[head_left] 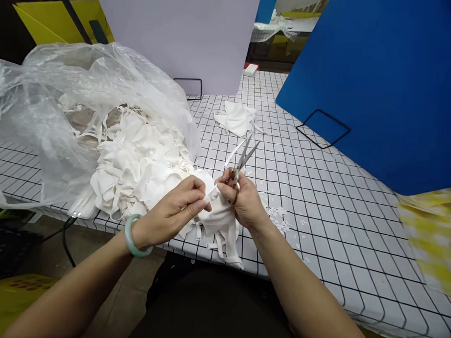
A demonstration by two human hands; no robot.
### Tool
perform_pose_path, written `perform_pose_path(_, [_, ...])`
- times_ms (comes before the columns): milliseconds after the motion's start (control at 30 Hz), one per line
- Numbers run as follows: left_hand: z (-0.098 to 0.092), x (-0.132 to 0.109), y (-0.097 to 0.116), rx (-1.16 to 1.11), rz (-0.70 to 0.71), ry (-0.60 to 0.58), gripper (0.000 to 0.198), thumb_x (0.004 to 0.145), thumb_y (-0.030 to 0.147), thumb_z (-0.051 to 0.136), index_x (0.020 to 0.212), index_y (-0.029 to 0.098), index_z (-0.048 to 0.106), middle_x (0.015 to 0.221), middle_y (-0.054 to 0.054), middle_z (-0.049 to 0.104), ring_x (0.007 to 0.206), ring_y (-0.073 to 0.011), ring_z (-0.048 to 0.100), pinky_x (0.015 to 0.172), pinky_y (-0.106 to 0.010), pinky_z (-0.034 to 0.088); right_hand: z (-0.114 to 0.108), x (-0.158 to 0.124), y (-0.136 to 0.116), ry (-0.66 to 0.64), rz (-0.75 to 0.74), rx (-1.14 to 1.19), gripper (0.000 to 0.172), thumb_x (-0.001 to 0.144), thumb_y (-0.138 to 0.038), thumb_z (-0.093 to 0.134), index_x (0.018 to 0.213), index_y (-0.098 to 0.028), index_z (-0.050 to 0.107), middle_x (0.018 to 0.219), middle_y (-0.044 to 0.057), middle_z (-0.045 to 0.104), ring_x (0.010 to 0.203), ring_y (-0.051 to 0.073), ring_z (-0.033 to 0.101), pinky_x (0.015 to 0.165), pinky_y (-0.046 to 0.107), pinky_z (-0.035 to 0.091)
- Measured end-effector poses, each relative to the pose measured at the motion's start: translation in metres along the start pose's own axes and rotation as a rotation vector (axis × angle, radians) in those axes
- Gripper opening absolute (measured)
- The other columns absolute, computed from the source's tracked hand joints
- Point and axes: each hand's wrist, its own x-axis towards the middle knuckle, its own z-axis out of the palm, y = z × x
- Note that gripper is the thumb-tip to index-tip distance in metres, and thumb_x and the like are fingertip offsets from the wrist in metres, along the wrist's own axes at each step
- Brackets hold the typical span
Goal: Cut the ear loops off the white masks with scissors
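My left hand (184, 204), a green bangle at its wrist, pinches one end of a small white fabric strip (212, 193) between thumb and fingers. My right hand (246, 200) is closed around a pair of scissors (244, 157), whose blades point away from me and stand slightly apart. Its thumb and finger also meet the other end of the strip. Under both hands lies a white garment (218, 216) with straps, bra-like, hanging at the table's front edge. A large heap of similar white garments (144, 150) lies beside my left hand.
A clear plastic bag (45, 106) surrounds the heap's left side. Another white garment (235, 118) lies farther back on the checked tablecloth (320, 218). Small white scraps (278, 213) are scattered right of my hand. A lilac board (179, 32) and a blue board (378, 86) stand behind.
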Motion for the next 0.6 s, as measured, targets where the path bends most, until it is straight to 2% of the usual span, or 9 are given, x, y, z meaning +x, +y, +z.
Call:
perform_pose_path(67, [0.012,0.002,-0.001,-0.132,0.051,0.131,0.028,0.101,0.030,0.050,0.088,0.018,0.070,0.113,-0.012,0.059,0.112,-0.0240,0.057,0.098,-0.039,0.051,0.008,-0.004,0.010,-0.041,0.062,0.023,0.044,0.064,-0.044,0.083,0.089,-0.024,0.052,0.078,-0.004,0.059,0.062,0.011,0.053,0.059,0.026,0.048])
perform_pose_path(100, [0.020,0.002,-0.003,-0.229,0.053,0.184,0.029,0.102,0.031,0.050,0.086,0.017,0.070,0.115,-0.013,0.059,0.112,-0.0246,0.057,0.098,-0.040,0.052,0.010,-0.007,0.013,-0.060,0.086,0.027,0.048,0.064,-0.048,0.084,0.091,-0.024,0.053,0.077,-0.004,0.059,0.062,0.011,0.053,0.059,0.026,0.049])
perform_pose_path(167, [0.036,0.003,-0.008,-0.427,0.007,0.261,0.032,0.102,0.033,0.048,0.083,0.016,0.068,0.110,-0.013,0.058,0.096,-0.0213,0.061,0.084,-0.036,0.056,0.012,-0.017,0.017,-0.084,0.105,-0.007,0.052,0.064,-0.055,0.084,0.093,-0.024,0.054,0.076,-0.004,0.058,0.064,0.013,0.055,0.061,0.028,0.051])
perform_pose_path(233, [0.051,0.002,-0.012,-0.509,-0.070,0.336,0.034,0.102,0.035,0.048,0.080,0.016,0.066,0.100,-0.010,0.056,0.082,-0.0179,0.059,0.069,-0.032,0.054,0.005,-0.030,0.013,-0.067,0.070,-0.146,0.049,0.069,-0.058,0.081,0.092,-0.024,0.054,0.078,-0.002,0.057,0.069,0.015,0.056,0.064,0.029,0.051])
perform_pose_path(300, [0.063,0.000,-0.014,-0.466,-0.108,0.390,0.034,0.102,0.036,0.049,0.078,0.017,0.065,0.091,-0.009,0.054,0.085,-0.0200,0.058,0.069,-0.033,0.052,-0.008,-0.045,0.003,-0.011,-0.024,-0.396,0.042,0.076,-0.057,0.076,0.088,-0.024,0.054,0.082,0.000,0.057,0.076,0.017,0.056,0.071,0.033,0.051])
perform_pose_path(400, [0.073,-0.003,-0.012,-0.361,-0.083,0.387,0.034,0.103,0.034,0.046,0.079,0.018,0.065,0.093,-0.010,0.052,0.100,-0.0244,0.056,0.080,-0.036,0.051,-0.029,-0.068,-0.011,0.057,-0.174,-0.771,0.037,0.079,-0.057,0.074,0.086,-0.023,0.060,0.085,0.003,0.060,0.084,0.022,0.056,0.078,0.039,0.050])
perform_pose_path(500, [0.079,-0.003,-0.010,-0.276,-0.027,0.368,0.033,0.104,0.029,0.042,0.081,0.017,0.063,0.104,-0.011,0.052,0.107,-0.0242,0.053,0.090,-0.038,0.049,-0.041,-0.086,-0.018,0.035,-0.223,-0.957,0.038,0.077,-0.058,0.076,0.083,-0.023,0.063,0.081,0.004,0.063,0.079,0.023,0.057,0.073,0.040,0.049])
perform_pose_path(600, [0.084,-0.003,-0.010,-0.215,0.035,0.339,0.030,0.104,0.023,0.040,0.083,0.017,0.061,0.107,-0.010,0.050,0.109,-0.0227,0.051,0.094,-0.036,0.046,-0.043,-0.096,-0.017,0.027,-0.231,-1.038,0.042,0.078,-0.060,0.074,0.068,-0.022,0.058,0.071,0.003,0.061,0.071,0.021,0.056,0.066,0.037,0.047])
